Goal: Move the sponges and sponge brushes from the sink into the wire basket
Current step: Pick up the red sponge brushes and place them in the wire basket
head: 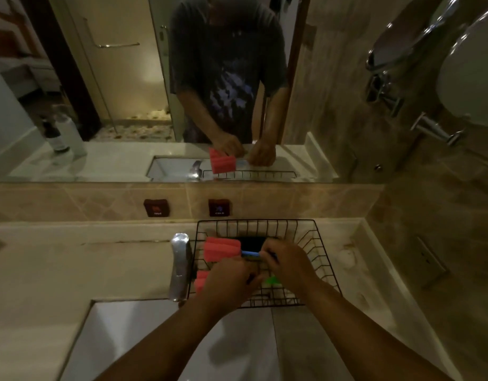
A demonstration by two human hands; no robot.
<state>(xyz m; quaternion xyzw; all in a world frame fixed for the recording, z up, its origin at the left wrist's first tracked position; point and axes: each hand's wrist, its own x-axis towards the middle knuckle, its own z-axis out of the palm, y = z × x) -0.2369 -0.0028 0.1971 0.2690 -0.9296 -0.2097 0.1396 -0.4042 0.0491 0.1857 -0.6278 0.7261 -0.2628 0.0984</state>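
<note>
Sponge brush in both hands' grip over wire basket.

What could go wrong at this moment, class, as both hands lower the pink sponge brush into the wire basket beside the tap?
1. The pink sponge brush hangs over the wire basket edge nearest the tap; let go early, it might tip out toward the sink.
2. Both the left hand and right hand crowd the blue handle, hiding what already lies below, so items could be knocked or jammed.
</note>
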